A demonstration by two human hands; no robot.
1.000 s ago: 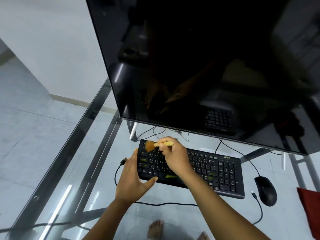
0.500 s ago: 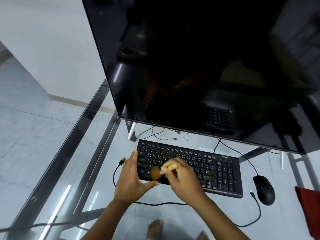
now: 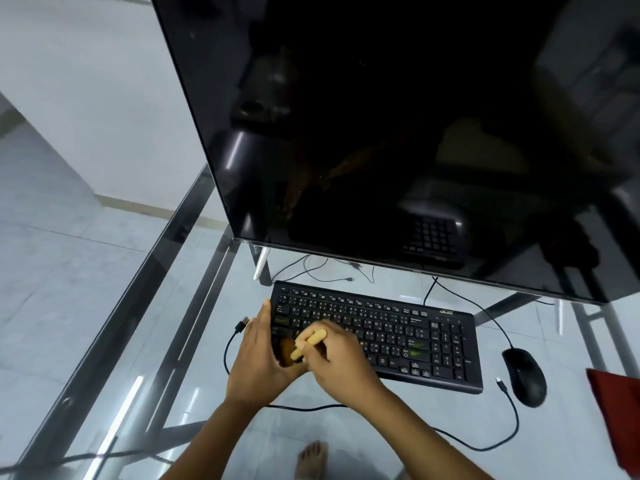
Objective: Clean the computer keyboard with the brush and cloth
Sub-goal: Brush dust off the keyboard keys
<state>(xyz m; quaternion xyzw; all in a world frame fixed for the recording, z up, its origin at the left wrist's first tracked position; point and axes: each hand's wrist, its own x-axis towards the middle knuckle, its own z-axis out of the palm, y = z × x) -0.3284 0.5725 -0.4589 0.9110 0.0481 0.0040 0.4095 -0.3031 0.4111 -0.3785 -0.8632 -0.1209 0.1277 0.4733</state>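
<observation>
A black keyboard (image 3: 398, 332) lies on the glass table in front of the monitor. My right hand (image 3: 341, 358) grips a small brush (image 3: 306, 342) with a pale yellow handle; its brown bristles touch the keys at the keyboard's near left corner. My left hand (image 3: 258, 355) rests against the keyboard's left end, fingers straight along the side and thumb under the front edge. A red cloth (image 3: 620, 407) lies at the right edge of the table, apart from both hands.
A large dark monitor (image 3: 398, 133) stands over the back of the glass table (image 3: 145, 341). A black mouse (image 3: 524, 375) sits right of the keyboard. Loose cables (image 3: 485, 445) run along the front and left. A bare foot (image 3: 311, 460) shows through the glass.
My right hand drew the brush from the keyboard's top left corner down to its near left corner. My left hand stayed at the left end.
</observation>
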